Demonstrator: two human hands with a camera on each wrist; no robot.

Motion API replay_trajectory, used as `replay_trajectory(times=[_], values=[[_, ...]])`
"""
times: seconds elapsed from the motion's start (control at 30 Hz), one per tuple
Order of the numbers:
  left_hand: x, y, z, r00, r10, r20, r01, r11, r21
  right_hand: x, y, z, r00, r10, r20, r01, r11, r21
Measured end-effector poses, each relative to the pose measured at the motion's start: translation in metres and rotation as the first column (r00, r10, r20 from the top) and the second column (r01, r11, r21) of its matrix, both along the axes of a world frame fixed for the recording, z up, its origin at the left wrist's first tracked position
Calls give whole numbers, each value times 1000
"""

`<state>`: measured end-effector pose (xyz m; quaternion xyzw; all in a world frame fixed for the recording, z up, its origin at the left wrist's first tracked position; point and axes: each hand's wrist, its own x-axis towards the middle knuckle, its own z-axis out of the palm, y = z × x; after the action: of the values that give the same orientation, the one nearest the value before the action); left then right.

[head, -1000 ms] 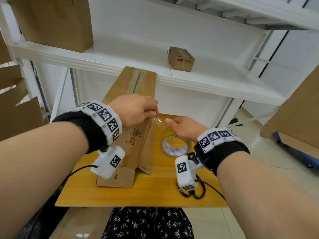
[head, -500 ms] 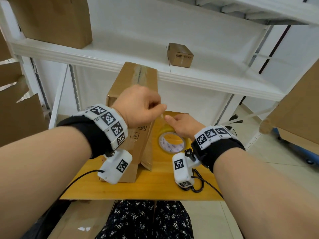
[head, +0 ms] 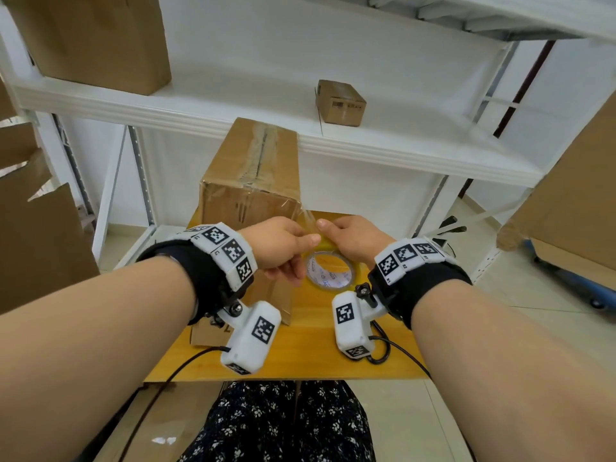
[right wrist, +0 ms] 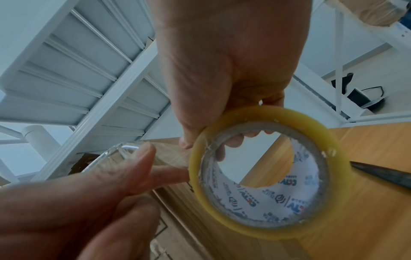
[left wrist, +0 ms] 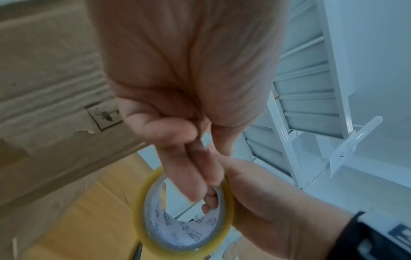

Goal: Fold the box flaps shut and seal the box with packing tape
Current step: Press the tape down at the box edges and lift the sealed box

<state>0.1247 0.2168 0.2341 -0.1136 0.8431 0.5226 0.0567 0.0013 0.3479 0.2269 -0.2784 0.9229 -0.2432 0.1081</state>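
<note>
A tall cardboard box (head: 253, 181) stands on the yellow table (head: 316, 345), its top flaps closed with clear tape along the seam. My right hand (head: 333, 235) grips the yellowish tape roll (head: 330, 271) just right of the box, fingers through its core (right wrist: 266, 176). My left hand (head: 308, 243) pinches the clear tape strip (right wrist: 133, 153) pulled from the roll; the strip runs up to the box's near right top corner (head: 305, 213). The thumbs almost meet. In the left wrist view the left hand (left wrist: 200, 176) sits over the roll (left wrist: 184, 219), beside the box (left wrist: 55, 105).
A dark scissors blade (right wrist: 382, 174) lies on the table right of the roll. Behind the box a white shelf (head: 400, 141) carries a small box (head: 340, 101) and a large one (head: 96, 38). Cardboard sheets stand at left (head: 33, 245) and right (head: 573, 195).
My left hand has come off the box's top corner, down and toward me, still pinching the strip. Both hands are now lower and closer together, and the box's taped top shows.
</note>
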Motion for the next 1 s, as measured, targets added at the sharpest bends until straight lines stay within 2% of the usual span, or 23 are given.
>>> replay_trajectory(times=[0.27,0.53,0.7,0.9,1.0], values=[[-11,15,-10,937,282,-207,-288,958,3,0,3,1,1000,14,-6,-14,1000,-9],[-17,22,-11,905,361,-223,-379,925,-40,1,6,-3,997,32,65,-29,998,-58],[-17,25,-6,884,419,-208,-422,906,31,2,8,-5,996,31,89,-25,998,-64],[-16,23,-12,884,404,-234,-425,904,-41,-9,18,-18,972,-101,213,138,976,-167],[-15,23,-13,880,405,-249,-431,900,-63,-16,29,-38,936,-207,286,245,964,-106]])
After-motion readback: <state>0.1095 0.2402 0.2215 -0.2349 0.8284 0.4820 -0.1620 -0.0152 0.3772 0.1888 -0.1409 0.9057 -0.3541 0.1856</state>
